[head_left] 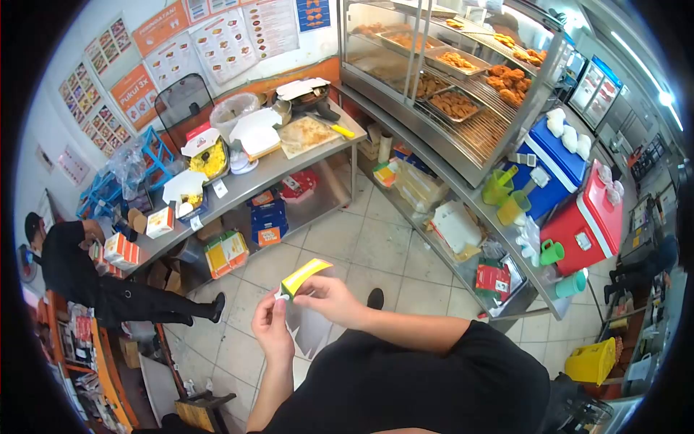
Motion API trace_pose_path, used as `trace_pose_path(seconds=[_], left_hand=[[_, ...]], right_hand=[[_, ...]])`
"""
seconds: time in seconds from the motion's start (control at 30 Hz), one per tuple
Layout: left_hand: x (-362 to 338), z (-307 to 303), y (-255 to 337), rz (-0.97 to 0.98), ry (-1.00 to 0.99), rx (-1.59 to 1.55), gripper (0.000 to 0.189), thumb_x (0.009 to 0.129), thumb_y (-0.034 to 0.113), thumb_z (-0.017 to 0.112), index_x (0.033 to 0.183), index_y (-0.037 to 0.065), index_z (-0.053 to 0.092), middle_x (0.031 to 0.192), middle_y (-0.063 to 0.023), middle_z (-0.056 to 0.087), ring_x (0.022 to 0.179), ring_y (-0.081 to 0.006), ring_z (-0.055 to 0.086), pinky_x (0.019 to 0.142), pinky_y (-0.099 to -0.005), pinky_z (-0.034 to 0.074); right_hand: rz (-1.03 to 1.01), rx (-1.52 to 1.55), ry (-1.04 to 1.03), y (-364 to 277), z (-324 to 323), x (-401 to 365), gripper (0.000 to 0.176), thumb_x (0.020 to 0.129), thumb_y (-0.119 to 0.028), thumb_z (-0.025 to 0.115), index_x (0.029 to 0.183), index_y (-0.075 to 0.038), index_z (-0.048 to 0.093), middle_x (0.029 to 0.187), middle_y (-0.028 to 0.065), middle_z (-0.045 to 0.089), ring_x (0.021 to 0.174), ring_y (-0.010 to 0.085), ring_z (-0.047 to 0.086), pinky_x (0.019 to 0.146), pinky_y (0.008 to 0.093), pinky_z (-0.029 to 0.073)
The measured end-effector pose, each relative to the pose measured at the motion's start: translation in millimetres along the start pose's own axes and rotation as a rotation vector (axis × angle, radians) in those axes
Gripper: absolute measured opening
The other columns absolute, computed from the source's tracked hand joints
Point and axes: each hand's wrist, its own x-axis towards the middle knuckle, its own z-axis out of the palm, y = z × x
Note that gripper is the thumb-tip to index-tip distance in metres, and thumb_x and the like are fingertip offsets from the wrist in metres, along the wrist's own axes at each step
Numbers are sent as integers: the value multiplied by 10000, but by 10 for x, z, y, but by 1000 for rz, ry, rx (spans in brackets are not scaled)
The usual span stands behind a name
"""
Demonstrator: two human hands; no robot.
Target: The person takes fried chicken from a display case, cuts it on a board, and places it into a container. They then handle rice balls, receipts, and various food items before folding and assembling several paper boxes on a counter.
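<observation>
In front of my body, both hands hold a piece of folding carton. Its yellow flap (307, 273) with a white band sticks up above my fingers, and a greenish side shows at the fold. Pale grey-white panels (309, 330) with an angled edge hang below the hands. My left hand (272, 327) pinches the carton's left edge between thumb and fingers. From the right, my right hand (331, 301) is closed on it just under the yellow flap, fingers bent. Part of the carton is hidden behind the right hand.
Left, a steel table (249, 182) bears boxes of yellow rice (210, 160), a stained board (307, 135) and a yellow-handled knife (342, 131). Another person (72, 260) stands there. Right are a fried-chicken display case (463, 87), blue cooler (553, 166), red cooler (587, 217) and green jugs (551, 252).
</observation>
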Motion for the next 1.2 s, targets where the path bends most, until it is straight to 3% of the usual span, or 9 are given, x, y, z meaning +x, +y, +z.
trace_pose_path(seconds=[0.27,0.5,0.57,0.63,0.77,0.83,1.03,1.13,1.2], left_hand=[[1065,592,36,230,-144,463,103,958,55,618,1018,-11,669,1202,-151,633,957,-149,619,814,-278,504],[2070,1587,-437,68,-112,111,87,973,49,597,979,-33,626,974,-91,660,901,-117,629,761,-277,529],[2444,1698,-650,26,57,56,88,983,64,592,930,1,560,922,-58,649,888,-104,624,730,-264,530],[2831,1605,-897,53,64,140,117,981,60,597,916,51,501,889,-30,621,820,-90,601,687,-232,503],[3271,1904,-981,97,345,155,138,957,10,605,957,75,484,850,-6,568,769,-73,549,737,-207,468],[3339,1982,-1066,147,117,18,188,939,-22,612,1019,75,473,889,-20,598,821,-81,577,799,-219,465],[3467,2501,-1133,53,-385,285,729,848,-41,673,1484,22,321,1246,-206,611,1157,-257,590,1020,-360,425],[3572,2798,-1030,554,-580,1051,1001,676,211,836,1507,35,307,1583,-309,123,1456,-542,99,1171,-623,129],[3589,3040,-679,686,-759,1148,1033,662,250,854,1508,31,303,1583,-292,143,1452,-530,124,1174,-617,133]], right_hand=[[-15,89,24,-284,-646,977,218,947,-57,658,1142,37,630,1056,74,686,992,141,651,891,309,521],[-15,120,-30,-674,-1705,1903,354,941,-140,686,1233,24,574,1096,76,684,949,132,658,825,277,529],[-152,-292,-296,-895,-1997,2001,509,945,-184,683,1370,-8,465,1284,117,599,1098,187,623,884,301,520],[61,-377,-347,-810,-2191,2019,611,958,-239,661,1460,-46,372,1431,132,484,1226,246,560,964,337,487],[197,546,-137,-873,-2633,1986,593,1008,-325,561,1490,-63,334,1457,139,472,1256,276,551,1052,409,431],[280,945,-118,-858,-2964,2032,561,1016,-275,534,1501,-66,341,1402,130,546,1239,295,570,1090,449,396],[131,620,403,-1108,-3378,2217,348,1009,-138,505,1316,26,516,1273,148,613,1128,257,643,995,417,517],[82,372,559,-1206,-3423,2351,329,996,-121,528,1294,17,548,1264,124,623,1124,237,642,995,411,513],[19,324,654,-1065,-3420,2449,305,994,-107,511,1265,23,559,1235,123,635,1096,236,655,967,406,533]])
